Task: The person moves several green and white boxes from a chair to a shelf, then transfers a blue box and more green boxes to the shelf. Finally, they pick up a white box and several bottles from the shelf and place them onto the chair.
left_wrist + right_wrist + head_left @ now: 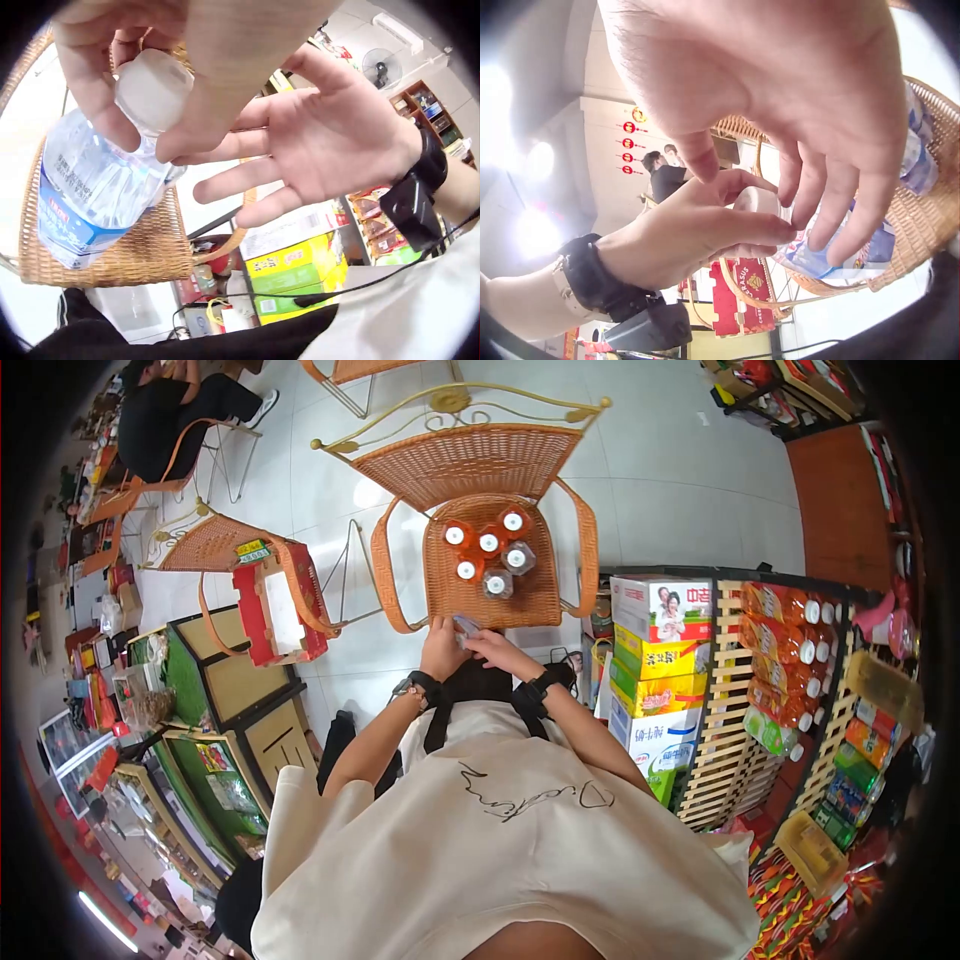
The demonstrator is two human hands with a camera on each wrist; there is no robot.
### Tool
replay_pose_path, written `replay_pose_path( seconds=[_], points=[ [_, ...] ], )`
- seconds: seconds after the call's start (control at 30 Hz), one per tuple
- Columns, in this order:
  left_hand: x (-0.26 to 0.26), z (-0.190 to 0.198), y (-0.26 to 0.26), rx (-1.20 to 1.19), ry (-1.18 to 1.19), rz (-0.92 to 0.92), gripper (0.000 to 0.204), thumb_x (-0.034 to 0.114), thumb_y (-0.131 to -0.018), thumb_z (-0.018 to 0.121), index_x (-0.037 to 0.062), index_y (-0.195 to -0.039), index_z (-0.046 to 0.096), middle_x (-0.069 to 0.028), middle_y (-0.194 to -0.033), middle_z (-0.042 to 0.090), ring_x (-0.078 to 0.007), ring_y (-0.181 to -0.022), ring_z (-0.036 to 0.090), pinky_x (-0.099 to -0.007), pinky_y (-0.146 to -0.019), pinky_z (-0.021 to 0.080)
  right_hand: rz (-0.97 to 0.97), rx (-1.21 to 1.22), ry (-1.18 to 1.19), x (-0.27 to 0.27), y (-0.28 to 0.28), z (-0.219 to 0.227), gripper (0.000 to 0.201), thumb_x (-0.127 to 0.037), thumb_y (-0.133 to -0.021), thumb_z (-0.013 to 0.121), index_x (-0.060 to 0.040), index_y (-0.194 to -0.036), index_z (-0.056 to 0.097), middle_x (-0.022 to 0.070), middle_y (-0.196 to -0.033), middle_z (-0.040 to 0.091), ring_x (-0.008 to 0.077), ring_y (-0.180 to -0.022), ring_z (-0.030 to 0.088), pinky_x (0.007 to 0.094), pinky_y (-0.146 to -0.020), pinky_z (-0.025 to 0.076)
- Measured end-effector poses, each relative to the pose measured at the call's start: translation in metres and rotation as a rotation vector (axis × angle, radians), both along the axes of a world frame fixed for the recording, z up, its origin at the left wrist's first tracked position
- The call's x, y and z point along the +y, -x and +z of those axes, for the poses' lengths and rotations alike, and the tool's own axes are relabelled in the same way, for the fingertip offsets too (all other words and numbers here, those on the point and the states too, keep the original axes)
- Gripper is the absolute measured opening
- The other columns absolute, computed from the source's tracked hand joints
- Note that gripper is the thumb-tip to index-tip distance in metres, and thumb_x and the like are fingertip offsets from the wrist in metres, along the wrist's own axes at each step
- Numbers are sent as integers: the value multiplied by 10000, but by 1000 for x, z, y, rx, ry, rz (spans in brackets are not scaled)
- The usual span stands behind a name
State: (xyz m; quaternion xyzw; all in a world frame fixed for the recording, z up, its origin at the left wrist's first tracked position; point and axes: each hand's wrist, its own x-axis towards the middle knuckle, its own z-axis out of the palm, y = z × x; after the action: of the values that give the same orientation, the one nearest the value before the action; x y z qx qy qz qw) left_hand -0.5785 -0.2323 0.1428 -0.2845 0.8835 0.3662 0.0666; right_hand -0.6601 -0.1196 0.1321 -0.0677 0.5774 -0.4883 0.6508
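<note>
A clear plastic bottle (97, 180) with a blue label and a white cap (154, 90) tilts over the front of the wicker chair (440, 585). My left hand (443, 650) grips it at the neck, thumb and fingers around the cap. Beside it is my right hand (307, 142), palm turned toward the bottle and fingers extended. In the right wrist view, the right hand's fingertips (844, 251) overlap the bottle's side. Several white-capped bottles (489, 540) stand together on the chair seat.
Stacked drink cartons (660, 660) and a slatted rack with orange drink bottles (785, 640) stand on the right. At left, a red cardboard box (280, 610) rests on another wicker chair (200, 540). A seated person (170, 420) is at the far left.
</note>
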Motion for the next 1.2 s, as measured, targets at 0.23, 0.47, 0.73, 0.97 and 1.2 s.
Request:
replay_pose_path(
  seconds=[0.23,0.47,0.73,0.97,1.2],
  points=[
    [-82,-46,16,-5,34,-221,304,53,-517,558,50,-796,437,-123,-845,416,-313,-764,418,-359,-639,383,103,47,-25,-80,7,-15,491,-360,-704,472,-28,-1040,338,42,-831,478,93,-668,440,211,-535,373],
    [-127,-87,56,-85,173,-489,227,32,-594,479,61,-817,455,-92,-861,416,-281,-807,405,-329,-645,411,-7,150,17,-117,14,-57,352,-305,-723,451,-23,-929,404,16,-664,483,58,-471,388,175,-383,319],
    [-139,-120,80,-39,205,-582,222,24,-615,450,68,-832,459,-83,-876,415,-284,-839,400,-326,-626,432,21,388,49,-111,23,-82,331,-251,-741,431,15,-934,464,121,-875,522,217,-801,496,275,-692,368],
    [-139,-131,84,-20,188,-607,238,-18,-591,439,64,-814,450,-80,-912,410,-297,-857,385,-336,-671,413,-139,339,-323,-36,16,-91,273,-237,-694,476,-28,-867,505,128,-784,537,222,-739,511,282,-652,388],
    [-139,-126,85,-23,221,-639,259,9,-646,407,66,-896,447,-88,-937,401,-300,-925,368,-339,-689,413,-16,672,-644,64,6,-93,245,-234,-667,502,-46,-823,519,124,-793,543,249,-760,513,299,-661,398]
  ],
)
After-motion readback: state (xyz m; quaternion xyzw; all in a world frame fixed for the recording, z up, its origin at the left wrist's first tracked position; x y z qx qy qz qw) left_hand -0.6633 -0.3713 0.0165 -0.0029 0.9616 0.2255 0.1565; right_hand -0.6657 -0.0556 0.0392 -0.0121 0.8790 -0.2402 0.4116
